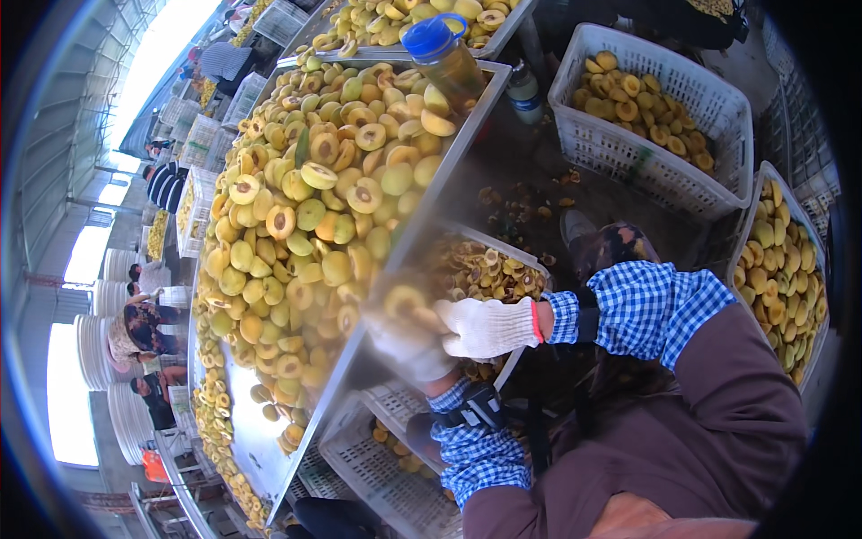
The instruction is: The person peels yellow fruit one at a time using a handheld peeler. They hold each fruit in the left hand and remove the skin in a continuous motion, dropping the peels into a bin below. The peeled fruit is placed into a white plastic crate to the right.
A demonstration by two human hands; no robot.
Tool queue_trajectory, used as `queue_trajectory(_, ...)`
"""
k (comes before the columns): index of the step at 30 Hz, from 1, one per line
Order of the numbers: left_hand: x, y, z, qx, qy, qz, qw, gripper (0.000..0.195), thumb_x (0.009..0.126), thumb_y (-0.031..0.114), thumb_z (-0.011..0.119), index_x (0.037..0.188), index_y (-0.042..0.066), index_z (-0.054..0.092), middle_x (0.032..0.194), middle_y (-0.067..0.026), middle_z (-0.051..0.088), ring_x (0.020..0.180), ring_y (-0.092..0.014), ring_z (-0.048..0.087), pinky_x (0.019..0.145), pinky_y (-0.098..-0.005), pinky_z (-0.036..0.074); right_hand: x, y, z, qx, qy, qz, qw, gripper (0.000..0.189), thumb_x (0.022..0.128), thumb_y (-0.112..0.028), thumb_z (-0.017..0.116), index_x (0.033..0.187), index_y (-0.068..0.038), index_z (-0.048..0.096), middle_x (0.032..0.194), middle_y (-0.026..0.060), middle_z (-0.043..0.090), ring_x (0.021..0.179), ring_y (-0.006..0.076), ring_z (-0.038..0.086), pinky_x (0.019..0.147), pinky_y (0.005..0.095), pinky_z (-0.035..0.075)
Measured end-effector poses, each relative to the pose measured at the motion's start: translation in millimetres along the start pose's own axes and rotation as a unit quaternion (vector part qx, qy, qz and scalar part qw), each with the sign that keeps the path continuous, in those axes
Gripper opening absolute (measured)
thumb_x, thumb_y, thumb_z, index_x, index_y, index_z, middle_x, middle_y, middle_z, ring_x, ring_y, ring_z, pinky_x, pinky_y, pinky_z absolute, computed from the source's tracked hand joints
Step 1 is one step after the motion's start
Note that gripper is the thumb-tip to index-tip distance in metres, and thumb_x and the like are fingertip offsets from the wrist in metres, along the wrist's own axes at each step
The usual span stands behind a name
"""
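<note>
My left hand (411,350), in a pale knitted glove and blurred, holds a yellow stone fruit (404,302) that looks cut open. My right hand (486,327), in a white knitted glove with a red cuff edge, is close against the fruit with its fingers curled; whether it grips anything is hidden. Both hands are beside the raised rim of a metal table (404,250), heaped with halved yellow-green stone fruit (296,209), some showing brown stones or hollows. Under the hands stands a crate (515,250) of fruit scraps and stones (488,273).
A blue-lidded bottle (448,64) stands among the fruit. White plastic crates with fruit halves stand at the upper right (646,158), right edge (818,269) and below (404,495). Another bottle (524,94) is beyond the table's rim. Co-workers (145,330) are farther left.
</note>
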State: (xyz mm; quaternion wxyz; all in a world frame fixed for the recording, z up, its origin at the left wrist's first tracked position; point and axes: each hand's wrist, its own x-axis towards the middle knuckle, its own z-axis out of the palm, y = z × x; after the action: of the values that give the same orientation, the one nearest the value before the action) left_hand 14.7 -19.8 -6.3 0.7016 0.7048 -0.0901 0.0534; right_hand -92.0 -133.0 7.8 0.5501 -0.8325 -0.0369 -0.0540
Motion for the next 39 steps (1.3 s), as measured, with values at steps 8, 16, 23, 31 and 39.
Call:
queue_trajectory(8,7.8,7.0,-10.0,-0.149,-0.203,-0.152,0.956,0.055,0.093,0.059,0.058,0.098,0.004,0.062,0.09,-0.0079,0.06,0.084,-0.028,0.062,0.073,-0.0414,0.053,5.4,-2.6,-18.8,0.358,-0.234,0.224,0.876,0.018,0.092,-0.021,0.06,0.101,-0.007,0.053,0.064,-0.0005,0.052,0.049,0.0101,0.053,0.044,0.026,0.043)
queue_trajectory(16,1.8,21.8,-10.0,-0.374,-0.213,-0.286,0.856,0.046,0.097,0.05,0.057,0.098,0.004,0.064,0.089,-0.0061,0.064,0.082,-0.023,0.061,0.078,-0.0392,0.052,-1.6,-10.3,-24.6,0.468,-0.263,0.281,0.796,0.012,0.093,-0.02,0.06,0.095,-0.012,0.051,0.061,-0.0059,0.041,0.043,0.0044,0.037,0.037,0.0228,0.03)
queue_trajectory(23,-6.1,11.5,-87.1,-0.053,0.077,-0.142,0.985,0.061,0.102,0.049,0.039,0.108,-0.006,0.064,0.093,-0.0149,0.067,0.08,-0.028,0.065,0.072,-0.0397,0.056,2.0,-13.6,-35.1,0.436,-0.302,0.234,0.815,0.02,0.093,-0.02,0.06,0.079,-0.011,0.049,0.054,-0.0055,0.037,0.04,0.0059,0.034,0.036,0.0235,0.028)
queue_trajectory(31,-14.9,48.5,-256.7,0.617,0.17,-0.066,0.765,0.058,0.091,0.042,0.064,0.134,0.003,0.057,0.124,-0.028,0.061,0.113,-0.043,0.058,0.103,-0.0478,0.043,-2.4,-17.7,-23.8,0.351,-0.273,0.289,0.848,0.025,0.092,-0.019,0.059,0.071,-0.01,0.046,0.055,-0.0021,0.041,0.042,0.0096,0.038,0.04,0.0265,0.034)
queue_trajectory(39,153.8,21.6,-240.9,0.771,0.036,-0.014,0.636,0.057,0.078,0.034,0.071,0.128,0.011,0.059,0.114,-0.0211,0.064,0.109,-0.038,0.059,0.095,-0.0452,0.048,6.4,2.8,-28.5,0.317,-0.266,0.28,0.866,0.023,0.093,-0.025,0.061,0.098,-0.003,0.059,0.069,0.0027,0.059,0.048,0.0121,0.058,0.043,0.0252,0.047)
